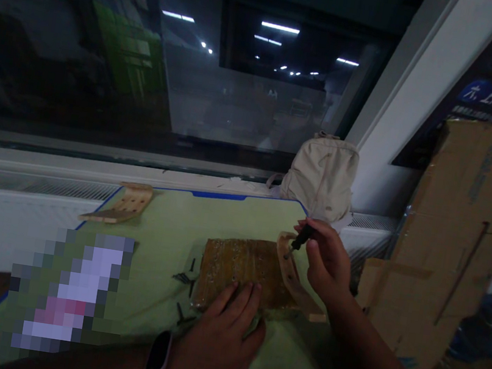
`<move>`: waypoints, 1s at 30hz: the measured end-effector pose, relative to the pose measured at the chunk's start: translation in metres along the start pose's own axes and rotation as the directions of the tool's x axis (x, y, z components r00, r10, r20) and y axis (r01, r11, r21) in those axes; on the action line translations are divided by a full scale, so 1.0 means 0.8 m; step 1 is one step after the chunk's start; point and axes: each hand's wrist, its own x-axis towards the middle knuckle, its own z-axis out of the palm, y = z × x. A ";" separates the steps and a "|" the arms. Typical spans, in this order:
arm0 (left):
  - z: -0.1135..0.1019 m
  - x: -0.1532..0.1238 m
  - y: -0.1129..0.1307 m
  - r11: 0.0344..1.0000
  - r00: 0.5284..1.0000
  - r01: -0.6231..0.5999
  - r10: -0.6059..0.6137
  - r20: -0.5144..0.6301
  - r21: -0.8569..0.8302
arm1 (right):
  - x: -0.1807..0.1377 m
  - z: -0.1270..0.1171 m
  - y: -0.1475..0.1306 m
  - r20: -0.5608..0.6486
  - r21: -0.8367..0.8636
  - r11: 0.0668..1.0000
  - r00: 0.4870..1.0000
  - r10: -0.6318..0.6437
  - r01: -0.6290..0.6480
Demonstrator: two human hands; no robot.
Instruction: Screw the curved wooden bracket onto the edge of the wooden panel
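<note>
My right hand (329,262) grips a screwdriver (303,237) by its black handle. The tool slants down to a hole in a curved wooden piece (290,274), which lies along the right end of a brown, tape-wrapped block (234,263). My left hand (227,336) rests on the block's near edge with its fingers stretched out over the top. Just left of the block, several dark screws (183,277) are scattered on the table. A second curved wooden piece (129,204) with holes sits at the table's far left corner.
The pale green table (167,216) has a blue edge. A blurred-out item (77,289) lies on its left side. Behind are a window sill (209,182) and a beige backpack (321,174). A tall cardboard box (453,252) stands at the right, near my right arm.
</note>
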 end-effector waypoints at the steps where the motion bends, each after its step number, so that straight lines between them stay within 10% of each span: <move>1: 0.000 0.000 0.000 1.000 1.000 -0.001 0.001 0.000 0.002 | -0.001 0.003 -0.002 0.010 0.022 1.000 1.000 0.018 -0.018; 8: 0.003 -0.004 0.001 1.000 1.000 -0.005 0.005 0.017 -0.002 | 0.007 0.003 0.000 -0.280 -0.106 0.994 0.960 -0.001 -0.029; 14: 0.003 -0.003 0.000 1.000 1.000 -0.012 0.012 0.020 0.007 | -0.001 0.001 -0.003 0.023 -0.066 0.997 0.999 -0.034 0.035; 21: 0.004 -0.004 0.001 1.000 1.000 -0.013 0.013 0.013 0.003 | -0.001 0.000 0.010 -0.217 -0.125 0.991 0.976 0.021 -0.049; 26: 0.005 -0.005 0.000 1.000 1.000 -0.009 0.009 0.025 -0.012 | 0.007 -0.006 -0.008 0.019 -0.213 0.959 0.982 -0.187 0.187; 30: 0.007 -0.004 0.001 1.000 1.000 -0.012 0.013 0.017 -0.020 | 0.006 0.000 -0.009 0.067 -0.118 0.989 0.994 -0.084 0.091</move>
